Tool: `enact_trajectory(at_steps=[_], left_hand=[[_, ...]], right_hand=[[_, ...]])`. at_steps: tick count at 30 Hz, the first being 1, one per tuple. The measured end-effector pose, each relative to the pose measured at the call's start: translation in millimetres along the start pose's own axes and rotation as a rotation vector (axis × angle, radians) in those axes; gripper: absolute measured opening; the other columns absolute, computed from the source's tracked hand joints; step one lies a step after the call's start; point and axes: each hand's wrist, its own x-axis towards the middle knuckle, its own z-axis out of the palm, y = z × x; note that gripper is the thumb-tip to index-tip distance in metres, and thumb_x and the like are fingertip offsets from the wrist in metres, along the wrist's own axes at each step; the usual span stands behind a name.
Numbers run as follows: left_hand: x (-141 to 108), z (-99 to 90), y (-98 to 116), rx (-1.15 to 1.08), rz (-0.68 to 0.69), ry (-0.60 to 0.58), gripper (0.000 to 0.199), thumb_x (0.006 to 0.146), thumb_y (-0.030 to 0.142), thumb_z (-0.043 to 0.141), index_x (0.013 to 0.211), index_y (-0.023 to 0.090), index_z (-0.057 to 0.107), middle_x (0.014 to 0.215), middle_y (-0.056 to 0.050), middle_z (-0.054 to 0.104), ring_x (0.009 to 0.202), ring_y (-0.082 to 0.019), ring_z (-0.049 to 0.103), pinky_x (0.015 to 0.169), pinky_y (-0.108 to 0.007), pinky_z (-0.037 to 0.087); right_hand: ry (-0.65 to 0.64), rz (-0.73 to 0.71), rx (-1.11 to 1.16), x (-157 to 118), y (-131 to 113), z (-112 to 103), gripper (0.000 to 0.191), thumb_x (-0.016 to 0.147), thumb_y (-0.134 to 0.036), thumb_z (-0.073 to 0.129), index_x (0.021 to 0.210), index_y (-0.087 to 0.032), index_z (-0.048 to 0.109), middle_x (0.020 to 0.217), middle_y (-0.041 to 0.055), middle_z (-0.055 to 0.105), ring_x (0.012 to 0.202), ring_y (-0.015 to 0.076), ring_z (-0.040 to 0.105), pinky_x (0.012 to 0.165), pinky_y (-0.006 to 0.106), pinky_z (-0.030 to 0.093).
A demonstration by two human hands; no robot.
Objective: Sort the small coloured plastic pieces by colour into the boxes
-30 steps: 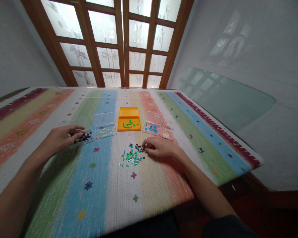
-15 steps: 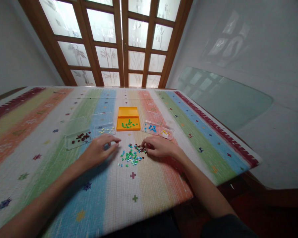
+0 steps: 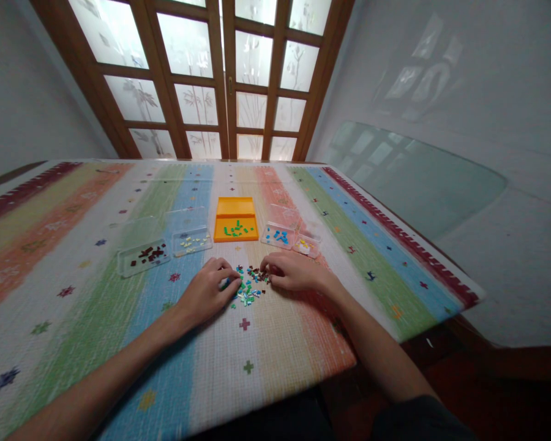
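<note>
A loose pile of tiny toy building bricks (image 3: 247, 297), mostly green, blue and brown, lies on the tablecloth. At its left edge is my left hand (image 3: 209, 289), thumb and forefinger curled close together; anything pinched there is too small to make out. On the right side my right hand (image 3: 289, 271) rests with bent fingers over the brown bricks (image 3: 258, 275). Its fingertips are drawn together, and what they hold is hidden. Beyond the pile stands an open orange case (image 3: 236, 208) with several green bricks (image 3: 237, 229) in its near half.
Left of the orange case are clear boxes: one with brown bricks (image 3: 149, 254), another with pale yellow bricks (image 3: 193, 242). To its right, clear boxes hold blue bricks (image 3: 281, 236) and yellow and white pieces (image 3: 305, 246). A striped tablecloth (image 3: 275, 343) covers the table.
My left hand has moved right, from beside the brown and pale yellow boxes to the pile's left edge, and its fingers have closed in. The right hand stays nearly still.
</note>
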Motion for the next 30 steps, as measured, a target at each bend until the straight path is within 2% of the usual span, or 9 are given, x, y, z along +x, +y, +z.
enact_trajectory(at_steps=[6,10,13,18,21,24,30], left_hand=[[1,0.4,5,-0.02,-0.023,-0.006,0.021,0.092,0.031,0.056,0.084,0.019,0.072,0.089,-0.007,0.067,0.089,-0.023,0.061,0.086,-0.04,0.051],[3,-9.3,6,-0.025,-0.046,0.014,0.023,0.091,0.034,0.054,0.084,0.019,0.069,0.087,-0.007,0.068,0.083,-0.021,0.062,0.082,-0.038,0.051],[5,-31.3,0,-0.01,-0.12,0.059,0.024,0.091,0.038,0.052,0.088,0.02,0.068,0.081,-0.005,0.069,0.071,-0.019,0.061,0.073,-0.034,0.051],[2,-89.2,-20,0.097,-0.346,0.227,0.033,0.085,0.053,0.056,0.09,0.022,0.068,0.081,-0.002,0.071,0.065,-0.018,0.062,0.065,-0.03,0.048],[-3,-116.7,-34,0.201,-0.45,0.285,0.033,0.083,0.053,0.057,0.092,0.023,0.068,0.082,0.0,0.071,0.07,-0.018,0.063,0.069,-0.028,0.048],[-8,-129.0,-49,0.266,-0.52,0.255,0.034,0.081,0.052,0.06,0.095,0.021,0.066,0.083,0.001,0.07,0.074,-0.018,0.063,0.071,-0.026,0.046],[-12,-129.1,-66,0.321,-0.539,0.139,0.032,0.085,0.046,0.059,0.1,0.018,0.065,0.083,0.001,0.07,0.076,-0.017,0.062,0.075,-0.025,0.045]], right_hand=[[-0.011,0.001,0.0,0,-1,-1,0.025,0.085,-0.015,0.057,0.108,-0.02,0.068,0.096,0.0049,0.073,0.087,0.0192,0.063,0.081,0.03,0.046],[-0.014,0.007,0.004,1,-1,-1,0.026,0.085,-0.014,0.057,0.108,-0.02,0.068,0.095,0.0048,0.073,0.086,0.0189,0.063,0.08,0.03,0.045],[-0.009,0.009,0.012,0,-1,-1,0.026,0.085,-0.014,0.057,0.108,-0.019,0.068,0.095,0.0051,0.074,0.085,0.0186,0.063,0.08,0.03,0.045],[-0.02,0.025,0.009,0,-3,-2,0.026,0.085,-0.013,0.057,0.108,-0.019,0.068,0.096,0.0056,0.074,0.088,0.0192,0.064,0.08,0.031,0.046],[-0.019,0.026,0.008,0,-3,-3,0.026,0.085,-0.013,0.057,0.107,-0.02,0.068,0.097,0.0058,0.073,0.087,0.0194,0.064,0.08,0.031,0.046],[-0.022,0.023,0.008,0,-3,-3,0.026,0.085,-0.013,0.057,0.107,-0.021,0.068,0.097,0.0052,0.073,0.088,0.0193,0.064,0.081,0.031,0.046],[-0.018,0.026,0.003,-1,-3,-2,0.026,0.084,-0.013,0.057,0.107,-0.021,0.068,0.097,0.0055,0.073,0.088,0.0197,0.064,0.082,0.031,0.046]])
